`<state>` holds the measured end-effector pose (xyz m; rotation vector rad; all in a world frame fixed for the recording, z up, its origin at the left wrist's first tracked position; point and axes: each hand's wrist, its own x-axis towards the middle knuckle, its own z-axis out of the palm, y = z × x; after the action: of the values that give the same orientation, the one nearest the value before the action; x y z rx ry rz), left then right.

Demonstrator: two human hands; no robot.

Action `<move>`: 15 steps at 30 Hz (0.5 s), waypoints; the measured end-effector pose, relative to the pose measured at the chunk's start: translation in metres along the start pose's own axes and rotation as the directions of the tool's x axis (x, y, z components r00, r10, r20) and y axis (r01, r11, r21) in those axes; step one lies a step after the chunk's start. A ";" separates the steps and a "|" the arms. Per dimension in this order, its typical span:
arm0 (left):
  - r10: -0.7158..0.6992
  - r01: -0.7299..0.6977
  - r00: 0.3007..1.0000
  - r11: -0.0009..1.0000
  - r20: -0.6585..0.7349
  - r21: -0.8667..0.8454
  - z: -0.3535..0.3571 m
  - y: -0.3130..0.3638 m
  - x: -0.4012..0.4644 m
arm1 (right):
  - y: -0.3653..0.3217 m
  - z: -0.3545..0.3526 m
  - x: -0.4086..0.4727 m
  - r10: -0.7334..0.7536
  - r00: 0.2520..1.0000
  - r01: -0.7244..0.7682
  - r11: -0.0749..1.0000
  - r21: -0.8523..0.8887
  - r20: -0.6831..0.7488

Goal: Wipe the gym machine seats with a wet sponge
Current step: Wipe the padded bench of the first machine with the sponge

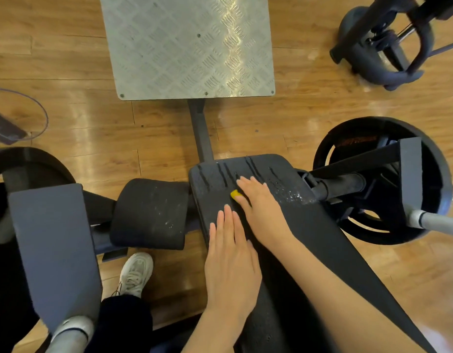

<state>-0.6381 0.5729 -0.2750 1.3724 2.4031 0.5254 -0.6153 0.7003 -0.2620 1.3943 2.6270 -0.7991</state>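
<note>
On the black seat, the right hand presses a yellow sponge flat, fingers straight, near the wet front edge; the left hand rests flat, relaxed, just behind.

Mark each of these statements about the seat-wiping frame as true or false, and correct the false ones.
1. The right hand presses a yellow sponge on the black seat pad. True.
2. The left hand grips the roller pad. False: it lies flat on the seat pad, fingers straight.
3. Wet streaks run down the pad's far edge. True.
4. The sponge lies on the metal footplate. False: it is under the right hand on the seat pad.
5. A weight plate sits right of the pad. True.
</note>
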 end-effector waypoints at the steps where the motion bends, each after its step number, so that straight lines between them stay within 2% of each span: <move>1: 0.000 0.000 1.000 1.000 0.018 -0.004 -0.001 0.000 -0.001 | 0.002 -0.005 -0.017 -0.020 1.000 0.020 1.000 0.010 -0.005; 3: -0.002 0.002 0.999 1.000 0.032 -0.003 -0.002 0.001 -0.002 | 0.008 -0.014 -0.065 -0.071 0.996 0.071 0.997 0.007 -0.061; 5: -0.022 0.021 0.998 1.000 0.058 0.009 -0.004 0.002 -0.002 | 0.014 -0.016 -0.078 -0.072 0.996 0.072 0.997 -0.008 -0.055; 7: -0.024 0.023 0.998 0.999 0.060 0.026 -0.004 0.002 -0.001 | 0.016 -0.011 -0.042 -0.061 0.997 0.060 0.998 -0.032 -0.038; 11: -0.008 0.005 0.999 0.999 0.052 0.050 -0.002 -0.001 -0.001 | 0.007 -0.001 0.012 0.064 0.997 -0.066 0.997 -0.040 -0.045; 15: -0.010 0.009 0.997 1.000 0.081 0.013 -0.002 0.002 0.003 | 0.015 -0.011 -0.060 0.009 0.996 -0.013 0.999 -0.050 -0.092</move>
<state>-0.6388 0.5765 -0.2728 1.3602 2.3506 0.4446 -0.5665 0.6666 -0.2412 1.4655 2.6843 -0.6781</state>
